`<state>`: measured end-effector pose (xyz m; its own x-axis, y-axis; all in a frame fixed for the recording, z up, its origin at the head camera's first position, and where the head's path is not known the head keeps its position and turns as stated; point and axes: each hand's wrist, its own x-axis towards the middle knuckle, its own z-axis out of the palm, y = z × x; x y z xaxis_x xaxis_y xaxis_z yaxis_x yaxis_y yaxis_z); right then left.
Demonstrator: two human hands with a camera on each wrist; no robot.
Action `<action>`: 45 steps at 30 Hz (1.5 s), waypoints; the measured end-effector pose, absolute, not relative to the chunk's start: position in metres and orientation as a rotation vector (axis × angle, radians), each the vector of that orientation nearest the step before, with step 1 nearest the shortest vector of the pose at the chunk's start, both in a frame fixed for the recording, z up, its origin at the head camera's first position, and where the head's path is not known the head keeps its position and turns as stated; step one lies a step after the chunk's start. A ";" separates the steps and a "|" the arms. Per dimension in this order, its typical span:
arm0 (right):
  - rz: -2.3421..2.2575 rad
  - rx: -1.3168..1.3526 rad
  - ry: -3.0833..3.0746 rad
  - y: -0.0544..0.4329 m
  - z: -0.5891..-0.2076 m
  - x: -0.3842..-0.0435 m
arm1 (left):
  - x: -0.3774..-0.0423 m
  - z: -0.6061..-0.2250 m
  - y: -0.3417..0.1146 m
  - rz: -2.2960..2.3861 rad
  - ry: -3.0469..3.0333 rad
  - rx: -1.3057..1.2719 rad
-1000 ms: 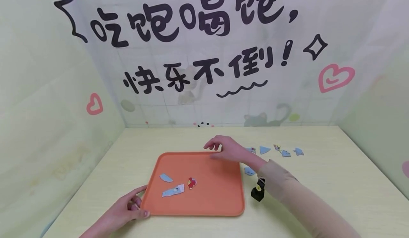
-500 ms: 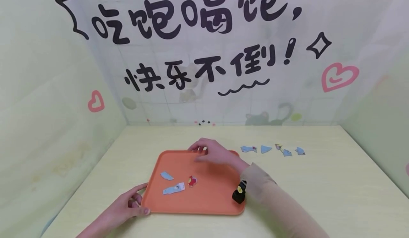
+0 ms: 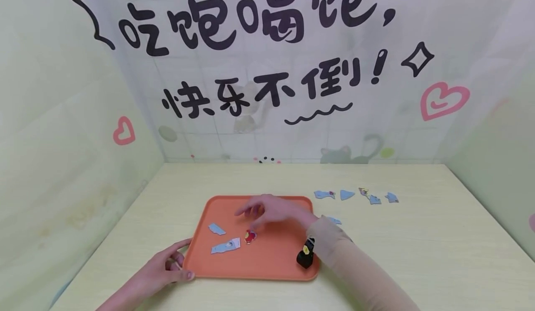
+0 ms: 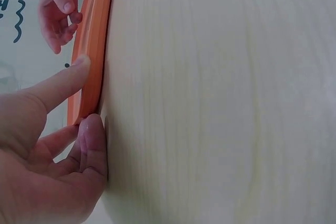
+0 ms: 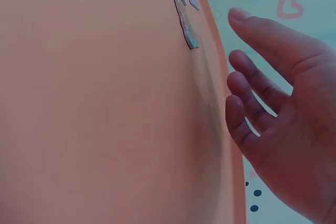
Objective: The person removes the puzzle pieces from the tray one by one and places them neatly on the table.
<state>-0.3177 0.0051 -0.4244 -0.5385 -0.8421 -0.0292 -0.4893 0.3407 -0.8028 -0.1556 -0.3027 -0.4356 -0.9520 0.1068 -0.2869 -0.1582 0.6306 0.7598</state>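
Observation:
An orange tray (image 3: pixel 259 267) lies on the table. At its near left corner my left hand (image 3: pixel 160 268) holds it, the thumb (image 4: pixel 68 83) against the rim and the fingers curled by the corner. My right hand (image 3: pixel 269 211) hovers above the tray's back half, fingers loosely bent and holding nothing. Just below its thumb in the head view is a red puzzle piece (image 3: pixel 250 237). Two light blue pieces lie farther left: a short one (image 3: pixel 217 229) and a long strip (image 3: pixel 225 246). The right wrist view shows the open palm (image 5: pixel 299 108) beside the rim.
Back right on the table lie several more pieces, including a long blue one (image 3: pixel 323 194), a triangle (image 3: pixel 347 194) and a small one (image 3: pixel 392 197). Another blue piece (image 3: pixel 336 220) is partly hidden by the right sleeve (image 3: pixel 351 260). A printed backdrop (image 3: pixel 251 130) stands behind the table.
My right hand has moved left and nearer from the tray's back edge, coming over the tray toward the pieces. My left hand stays at the corner; the pieces lie as before.

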 end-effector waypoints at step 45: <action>-0.852 -1.295 2.216 0.010 -0.437 -0.312 | -0.155 -0.434 -0.302 1.229 2.554 -0.029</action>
